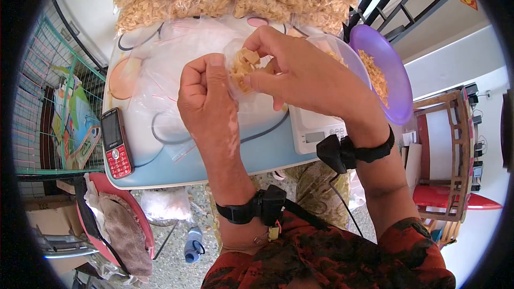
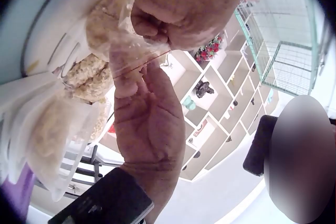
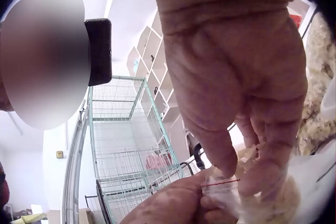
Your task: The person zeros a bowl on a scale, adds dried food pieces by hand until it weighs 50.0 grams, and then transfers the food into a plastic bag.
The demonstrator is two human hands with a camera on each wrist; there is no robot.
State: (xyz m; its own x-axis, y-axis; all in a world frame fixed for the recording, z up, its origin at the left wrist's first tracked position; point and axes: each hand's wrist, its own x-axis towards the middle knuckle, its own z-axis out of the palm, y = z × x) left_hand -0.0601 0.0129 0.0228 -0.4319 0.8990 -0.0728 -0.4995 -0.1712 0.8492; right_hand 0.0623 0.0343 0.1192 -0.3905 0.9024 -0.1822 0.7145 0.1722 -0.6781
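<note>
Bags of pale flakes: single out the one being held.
The small bag in the left hand; the other bags, larger, sit piled at the far end of the table.

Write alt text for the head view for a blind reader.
A left hand holds a small clear plastic bag of pale tan flakes, and the right hand reaches to them. Below is a blue and white table with a red keypad phone; clear plastic bags, similarly filled, lie stacked beyond.
</note>
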